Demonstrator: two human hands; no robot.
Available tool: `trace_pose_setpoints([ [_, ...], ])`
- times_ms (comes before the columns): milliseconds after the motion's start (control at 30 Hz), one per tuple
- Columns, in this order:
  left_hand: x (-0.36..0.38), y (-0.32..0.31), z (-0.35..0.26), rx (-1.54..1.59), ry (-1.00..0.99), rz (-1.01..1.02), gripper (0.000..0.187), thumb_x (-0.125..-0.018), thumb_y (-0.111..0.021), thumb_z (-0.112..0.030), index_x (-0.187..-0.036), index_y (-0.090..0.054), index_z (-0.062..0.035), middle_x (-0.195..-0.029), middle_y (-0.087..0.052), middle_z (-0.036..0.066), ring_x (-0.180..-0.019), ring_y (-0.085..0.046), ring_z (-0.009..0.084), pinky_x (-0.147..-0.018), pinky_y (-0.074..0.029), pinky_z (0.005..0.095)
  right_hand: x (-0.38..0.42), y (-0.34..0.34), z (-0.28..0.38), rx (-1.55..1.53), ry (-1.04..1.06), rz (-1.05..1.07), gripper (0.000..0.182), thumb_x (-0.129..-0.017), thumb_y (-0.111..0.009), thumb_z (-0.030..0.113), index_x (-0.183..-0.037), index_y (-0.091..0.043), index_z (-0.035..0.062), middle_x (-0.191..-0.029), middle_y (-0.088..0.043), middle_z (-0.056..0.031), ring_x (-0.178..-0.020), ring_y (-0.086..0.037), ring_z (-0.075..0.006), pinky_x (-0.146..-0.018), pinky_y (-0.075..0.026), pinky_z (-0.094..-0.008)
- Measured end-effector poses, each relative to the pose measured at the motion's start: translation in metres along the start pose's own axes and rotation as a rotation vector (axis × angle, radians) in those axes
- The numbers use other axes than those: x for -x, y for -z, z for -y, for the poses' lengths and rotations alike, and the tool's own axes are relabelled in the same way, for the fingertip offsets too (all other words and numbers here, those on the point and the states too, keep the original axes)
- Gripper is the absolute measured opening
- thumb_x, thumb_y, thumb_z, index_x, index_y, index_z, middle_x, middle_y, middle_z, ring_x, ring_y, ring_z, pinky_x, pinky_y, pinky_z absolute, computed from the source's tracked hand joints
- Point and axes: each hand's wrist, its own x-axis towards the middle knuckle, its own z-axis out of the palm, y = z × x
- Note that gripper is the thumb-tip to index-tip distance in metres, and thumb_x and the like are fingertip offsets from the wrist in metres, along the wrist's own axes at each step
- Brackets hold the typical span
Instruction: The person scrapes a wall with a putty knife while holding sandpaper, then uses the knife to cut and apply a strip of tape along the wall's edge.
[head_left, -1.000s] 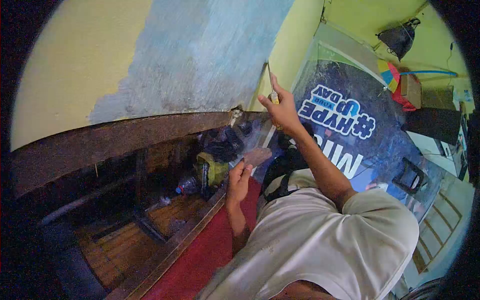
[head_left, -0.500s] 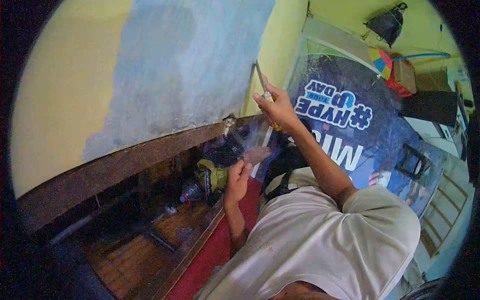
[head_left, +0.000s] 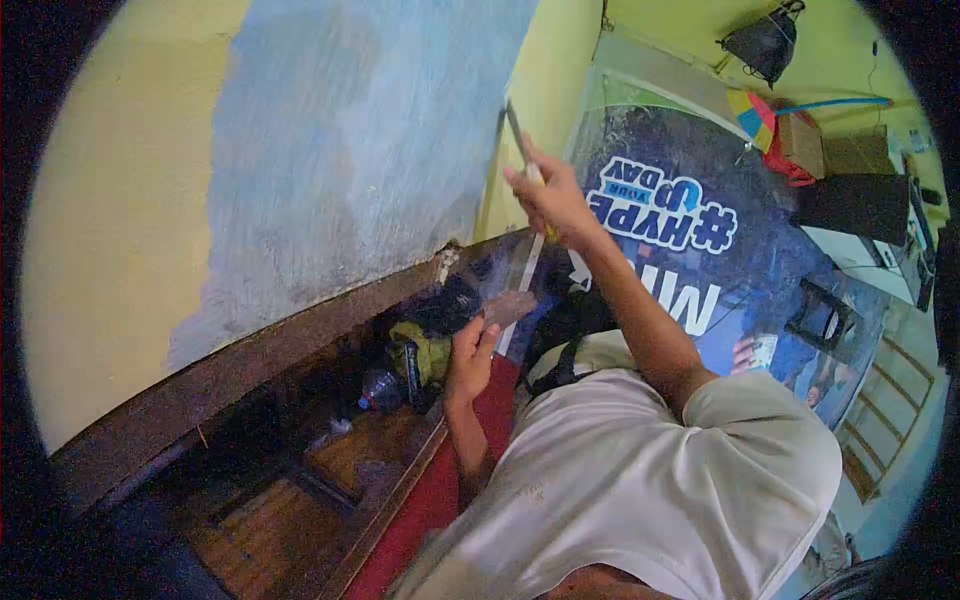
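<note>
My right hand is closed around a tool with a yellow handle and a narrow grey metal blade. The blade points up at the wall, its tip by the border where a blue-grey painted patch meets yellow paint. Lower and to the left, my left hand pinches a flat brown piece that resembles folded sandpaper. That piece sits just below the wall's bottom edge, away from the blade.
A dark wooden beam runs under the painted wall. Below it lie a plastic bottle and an olive bag near a red surface. A large blue banner with white lettering stands on the right. A black bag hangs beyond.
The blade tip has moved a little up along the paint border, with my right hand rising slightly. My left hand keeps the brown piece in nearly the same place. The view has shifted slightly.
</note>
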Motion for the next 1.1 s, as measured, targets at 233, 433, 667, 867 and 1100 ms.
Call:
trace_pose_setpoints([
  [233, -0.006, 0.014, 0.007, -0.089, 0.1, -0.022, 0.019, -0.103, -0.055, -0.016, -0.098, -0.058, 0.002, -0.078, -0.048, -0.003, -0.075, -0.043, 0.0084, -0.066, -0.041, 0.03, 0.005, -0.001, 0.0, -0.091, -0.035, 0.049, 0.077, -0.094, -0.071, 0.023, -0.158, -0.031, 0.0082, -0.062, -0.051, 0.003, -0.047, -0.043, -0.0069, -0.043, -0.037, -0.0277],
  [433, -0.018, 0.012, -0.013, -0.194, 0.057, -0.003, 0.026, -0.103, -0.054, -0.013, -0.121, -0.063, 0.0022, -0.103, -0.07, 0.006, -0.089, -0.056, 0.0107, -0.082, -0.047, 0.0287, 0.004, -0.005, 0.003, 0.019, 0.029, 0.045, 0.073, -0.095, -0.068, 0.017, -0.158, -0.032, 0.0097, -0.06, -0.049, 0.004, -0.047, -0.043, -0.0069, -0.043, -0.037, -0.0275],
  [667, -0.027, 0.006, 0.011, -0.088, 0.028, 0.033, 0.022, -0.102, -0.053, -0.012, -0.116, -0.063, 0.0027, -0.097, -0.068, 0.005, -0.087, -0.055, 0.0114, -0.081, -0.047, 0.0297, 0.002, 0.003, 0.004, 0.014, -0.035, 0.048, 0.073, -0.095, -0.068, 0.017, -0.158, -0.032, 0.0099, -0.062, -0.053, 0.0018, -0.048, -0.046, -0.0072, -0.044, -0.039, -0.0277],
  [867, -0.027, 0.005, -0.001, -0.07, 0.067, 0.032, 0.021, -0.102, -0.053, -0.01, -0.115, -0.063, 0.0031, -0.095, -0.066, 0.004, -0.088, -0.053, 0.0101, -0.081, -0.046, 0.0289, 0.001, 0.011, 0.02, 0.016, -0.289, 0.081, 0.072, -0.094, -0.069, 0.019, -0.154, -0.034, 0.0013, -0.13, -0.064, -0.0215, -0.109, -0.065, -0.0195, -0.098, -0.049, -0.0324],
  [1100, -0.028, -0.002, 0.001, -0.085, 0.007, -0.014, 0.018, -0.102, -0.055, -0.012, -0.097, -0.057, 0.0048, -0.079, -0.049, 0.002, -0.079, -0.042, 0.0089, -0.068, -0.041, 0.0287, -0.012, 0.014, 0.007, 0.015, -0.278, 0.096, 0.074, -0.093, -0.069, 0.021, -0.155, -0.034, 0.0022, -0.135, -0.061, -0.0247, -0.125, -0.058, -0.0239, -0.105, -0.044, -0.0359],
])
